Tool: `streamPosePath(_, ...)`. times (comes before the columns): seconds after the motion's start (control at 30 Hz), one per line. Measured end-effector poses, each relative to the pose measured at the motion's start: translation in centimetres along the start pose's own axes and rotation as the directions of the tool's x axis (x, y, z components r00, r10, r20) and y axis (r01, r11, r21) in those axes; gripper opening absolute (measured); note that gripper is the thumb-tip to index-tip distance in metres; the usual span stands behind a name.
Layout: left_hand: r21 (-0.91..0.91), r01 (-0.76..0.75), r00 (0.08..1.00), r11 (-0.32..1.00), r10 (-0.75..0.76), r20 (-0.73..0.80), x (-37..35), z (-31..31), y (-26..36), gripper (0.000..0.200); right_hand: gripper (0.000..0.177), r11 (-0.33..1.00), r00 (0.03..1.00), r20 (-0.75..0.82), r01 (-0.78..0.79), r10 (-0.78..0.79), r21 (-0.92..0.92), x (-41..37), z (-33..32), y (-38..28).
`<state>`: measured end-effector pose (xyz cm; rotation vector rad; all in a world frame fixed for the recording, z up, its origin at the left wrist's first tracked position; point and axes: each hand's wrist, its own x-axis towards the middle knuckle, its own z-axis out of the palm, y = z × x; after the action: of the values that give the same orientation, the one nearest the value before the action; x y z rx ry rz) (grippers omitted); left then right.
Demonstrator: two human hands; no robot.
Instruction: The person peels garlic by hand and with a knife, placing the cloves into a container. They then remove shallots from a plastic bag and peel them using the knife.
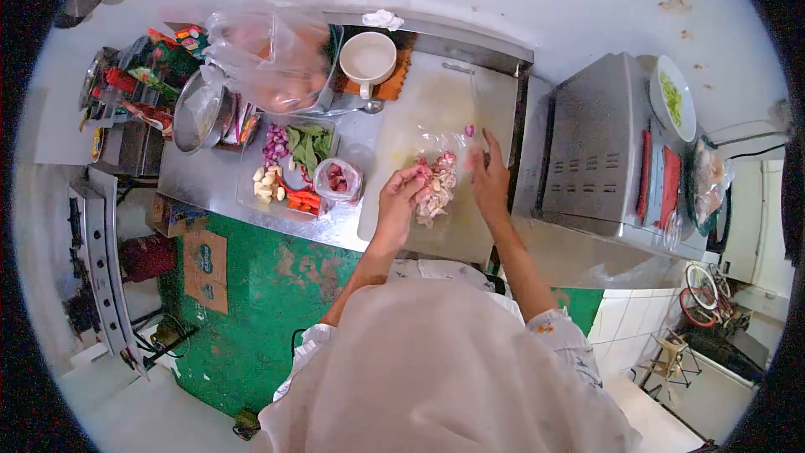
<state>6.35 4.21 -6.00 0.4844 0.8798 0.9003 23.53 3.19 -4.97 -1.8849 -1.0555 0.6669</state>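
Observation:
My left hand (pixel 401 195) is curled, its fingertips pinching a pink piece at the edge of a heap of pink and pale peelings (pixel 436 189) on a clear plastic sheet. That sheet lies on a pale cutting board (pixel 436 109). My right hand (pixel 490 174) rests flat beside the heap on its right, fingers spread and pointing away from me. One pink piece (pixel 470 130) lies apart, just beyond my right fingertips.
A clear tray (pixel 289 169) left of the board holds garlic, shallots, green leaves and red chillies, with a small bag of shallots (pixel 338 179) beside it. A white cup (pixel 367 59), metal bowl (pixel 198 111) and plastic bag (pixel 268 54) stand behind. A metal box (pixel 591 147) sits right.

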Motion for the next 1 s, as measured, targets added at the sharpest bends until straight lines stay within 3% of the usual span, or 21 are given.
streamPosePath(0.07, -0.014, -0.011, 1.0, 1.0, 0.011, -0.008, 0.1, 0.0, -0.1, 0.023, 0.055, 0.998, 0.999, 0.028, 0.037, -0.038, 0.043, -2.3, -0.6, -1.1)
streamPosePath(0.13, -0.019, -0.045, 0.999, 0.999, 0.045, -0.012, 0.3, 0.2, -0.2, 0.023, 0.052, 0.977, 0.969, 0.22, -0.146, 0.109, 0.158, -4.5, -1.0, -2.4)
streamPosePath(0.17, -0.019, -0.042, 0.999, 0.999, 0.041, -0.01, 0.2, 0.3, -0.2, 0.023, 0.052, 0.976, 0.97, 0.217, -0.148, 0.112, 0.157, -5.4, -1.0, -2.1)
streamPosePath(0.23, -0.005, -0.051, 0.998, 0.999, 0.051, -0.037, -0.4, 1.0, 0.6, 0.021, 0.053, 0.947, 0.941, 0.338, -0.094, -0.015, 0.306, -6.7, -0.7, -1.4)
streamPosePath(0.37, -0.016, -0.083, 0.996, 0.996, 0.082, -0.038, -0.3, 0.4, -0.3, 0.02, 0.05, 0.972, 0.909, 0.416, -0.061, -0.041, 0.229, -8.3, -0.7, -2.0)
streamPosePath(0.43, -0.021, -0.103, 0.995, 0.994, 0.103, -0.013, 0.0, 0.1, -0.6, 0.018, 0.052, 0.97, 0.864, 0.497, -0.184, 0.082, 0.16, -8.5, -1.2, -3.6)
streamPosePath(0.47, -0.021, -0.104, 0.995, 0.994, 0.103, -0.013, 0.1, -0.1, -0.7, 0.018, 0.052, 0.97, 0.864, 0.497, -0.183, 0.081, 0.161, -8.4, -1.0, -3.2)
streamPosePath(0.53, 0.024, -0.152, 0.988, 0.988, 0.152, 0.0, 0.0, -0.1, -0.5, 0.017, 0.054, 0.99, 0.919, 0.377, 0.081, -0.12, 0.117, -8.2, -0.4, -2.4)
streamPosePath(0.77, 0.204, -0.256, 0.96, 0.945, 0.273, -0.057, -1.1, 0.7, 0.5, 0.02, 0.053, 0.975, 0.935, 0.278, 0.2, -0.219, 0.094, -8.5, 0.0, -2.9)
streamPosePath(0.83, 0.349, -0.308, 0.939, 0.885, 0.342, -0.037, -1.3, 0.7, 0.9, 0.02, 0.052, 0.968, 0.833, 0.545, -0.2, 0.088, 0.149, -8.2, -1.0, -4.5)
streamPosePath(0.93, 0.392, -0.281, 0.946, 0.876, 0.321, -0.04, -2.1, 1.3, 1.9, 0.021, 0.051, 0.973, 0.859, 0.512, -0.12, 0.001, 0.2, -8.0, -0.7, -3.8)
streamPosePath(1.0, 0.431, -0.304, 0.939, 0.85, 0.343, -0.013, -1.9, 0.9, 1.8, 0.018, 0.051, 0.949, 0.838, 0.545, -0.185, 0.018, 0.253, -8.0, -1.1, -4.5)
